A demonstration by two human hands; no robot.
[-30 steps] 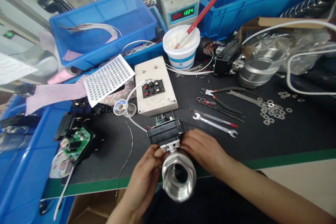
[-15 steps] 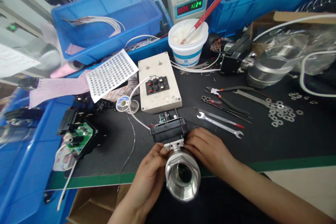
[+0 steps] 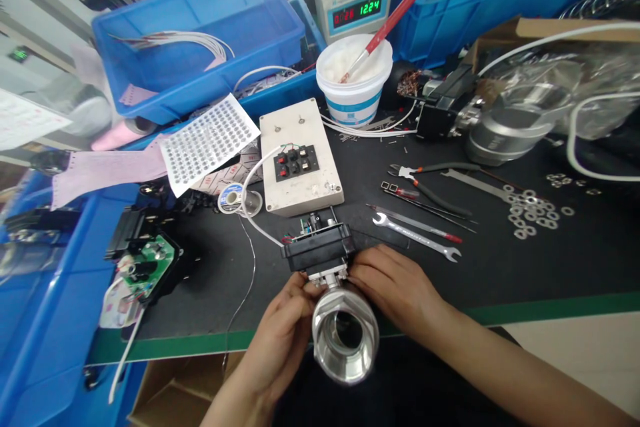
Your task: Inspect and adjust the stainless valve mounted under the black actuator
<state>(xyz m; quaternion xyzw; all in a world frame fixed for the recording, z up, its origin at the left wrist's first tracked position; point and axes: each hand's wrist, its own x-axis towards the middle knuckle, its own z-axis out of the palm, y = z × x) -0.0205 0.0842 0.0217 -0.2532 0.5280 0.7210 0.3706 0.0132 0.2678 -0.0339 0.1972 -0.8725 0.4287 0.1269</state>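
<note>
Valve point(image 3: 344, 340), steel, open bore toward camera, at mat edge between both hands. Black actuator point(image 3: 318, 250) mounted on top, just above fingertips. Left hand point(image 3: 283, 337) cupped against valve's left side, fingers closed on neck. Right hand point(image 3: 395, 287) pressed to valve's right side, fingers curled at actuator base. Control box point(image 3: 300, 160) beyond actuator. Wrench point(image 3: 415, 237) just past right hand. Washers point(image 3: 533, 210) far right.

Spanner point(image 3: 417, 237) beside free mat point(image 3: 525, 267)

Steel valve point(image 3: 345, 337) with black actuator point(image 3: 319, 250) between both hands.
</note>
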